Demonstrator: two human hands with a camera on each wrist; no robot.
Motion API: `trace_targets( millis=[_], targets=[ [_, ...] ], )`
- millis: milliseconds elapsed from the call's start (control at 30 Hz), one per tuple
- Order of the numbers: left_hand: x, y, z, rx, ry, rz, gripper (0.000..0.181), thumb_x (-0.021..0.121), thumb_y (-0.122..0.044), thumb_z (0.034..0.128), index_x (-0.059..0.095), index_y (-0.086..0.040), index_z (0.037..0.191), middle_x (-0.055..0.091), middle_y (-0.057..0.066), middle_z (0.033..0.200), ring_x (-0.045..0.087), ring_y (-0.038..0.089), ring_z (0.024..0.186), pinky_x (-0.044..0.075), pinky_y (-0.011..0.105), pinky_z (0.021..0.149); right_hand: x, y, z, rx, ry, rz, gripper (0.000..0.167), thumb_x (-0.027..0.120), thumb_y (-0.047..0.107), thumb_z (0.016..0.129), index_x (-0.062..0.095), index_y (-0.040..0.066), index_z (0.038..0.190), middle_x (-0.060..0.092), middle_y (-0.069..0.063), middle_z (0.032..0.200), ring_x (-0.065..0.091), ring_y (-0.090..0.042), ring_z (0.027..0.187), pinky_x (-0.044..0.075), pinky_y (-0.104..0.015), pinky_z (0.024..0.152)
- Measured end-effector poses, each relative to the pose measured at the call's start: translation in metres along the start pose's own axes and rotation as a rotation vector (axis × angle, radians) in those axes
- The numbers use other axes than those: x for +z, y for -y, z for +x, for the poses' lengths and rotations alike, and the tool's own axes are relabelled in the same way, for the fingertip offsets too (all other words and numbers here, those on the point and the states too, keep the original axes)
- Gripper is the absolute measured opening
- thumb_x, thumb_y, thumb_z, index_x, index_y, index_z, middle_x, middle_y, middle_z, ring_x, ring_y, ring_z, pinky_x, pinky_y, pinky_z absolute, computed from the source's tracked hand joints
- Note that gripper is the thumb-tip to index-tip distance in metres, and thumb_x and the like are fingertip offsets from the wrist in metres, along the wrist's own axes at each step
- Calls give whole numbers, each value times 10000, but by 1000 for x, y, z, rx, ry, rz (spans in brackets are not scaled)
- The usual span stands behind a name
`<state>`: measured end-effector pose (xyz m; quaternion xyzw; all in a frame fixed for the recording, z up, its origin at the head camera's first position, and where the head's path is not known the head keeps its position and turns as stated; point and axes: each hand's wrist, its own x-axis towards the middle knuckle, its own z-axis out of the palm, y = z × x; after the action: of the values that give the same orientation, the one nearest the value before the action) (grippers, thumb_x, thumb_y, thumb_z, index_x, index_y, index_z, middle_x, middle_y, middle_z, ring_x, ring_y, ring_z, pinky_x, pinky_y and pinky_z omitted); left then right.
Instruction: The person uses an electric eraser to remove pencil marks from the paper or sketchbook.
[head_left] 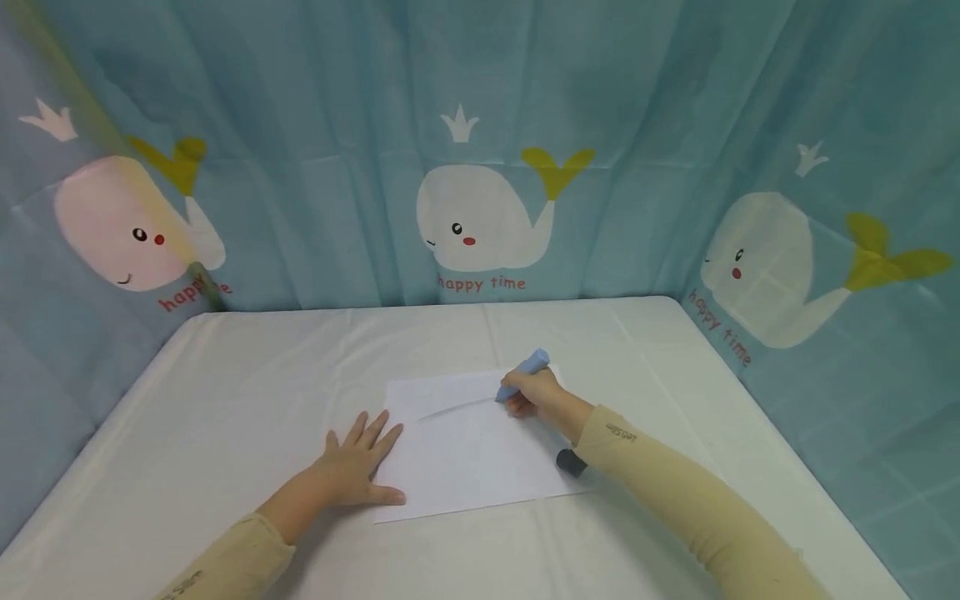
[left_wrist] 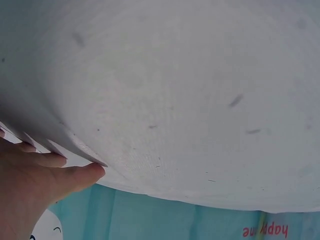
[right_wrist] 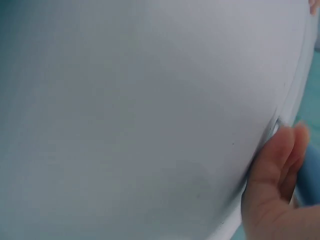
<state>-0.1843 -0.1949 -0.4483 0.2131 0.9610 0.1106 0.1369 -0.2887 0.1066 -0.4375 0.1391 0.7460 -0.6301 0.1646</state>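
Note:
A white sheet of paper [head_left: 465,458] lies on the table, with one thin grey slanting line [head_left: 453,408] drawn across its upper part. My right hand [head_left: 534,390] grips a light blue marker [head_left: 534,363] near its lower end, and the tip meets the right end of the line. In the right wrist view, thumb and finger pinch the blue marker [right_wrist: 311,177], which is partly cut off by the frame. My left hand [head_left: 354,468] rests with fingers spread on the paper's left edge; its fingers [left_wrist: 75,177] also show in the left wrist view.
A dark cylindrical object [head_left: 572,462], perhaps a cap, lies at the paper's right side, partly covered by my right sleeve [head_left: 660,475]. White cloth covers the table [head_left: 247,375]. A blue curtain [head_left: 337,208] with printed whales encloses the back and sides.

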Motion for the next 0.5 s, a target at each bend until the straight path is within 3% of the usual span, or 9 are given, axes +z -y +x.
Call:
trace_targets(
  millis=[267, 500],
  targets=[
    [0, 2, -1, -3, 2, -4, 1070, 689, -676, 739, 317, -19, 1498, 163, 266, 1567, 76, 540, 1406, 79, 816, 953, 5, 1, -1, -13, -5, -23, 234, 633, 86, 854, 606, -84, 1012, 598, -70, 590, 566, -111, 456, 513, -225, 482],
    [0, 2, -3, 2, 2, -18, 1070, 689, -674, 741, 316, -16, 1498, 162, 267, 1567, 72, 541, 1407, 70, 816, 954, 3, 2, 0, 2, -30, 36, 252, 638, 83, 856, 582, -80, 1040, 598, -79, 596, 567, -118, 453, 510, -229, 475]
  ],
)
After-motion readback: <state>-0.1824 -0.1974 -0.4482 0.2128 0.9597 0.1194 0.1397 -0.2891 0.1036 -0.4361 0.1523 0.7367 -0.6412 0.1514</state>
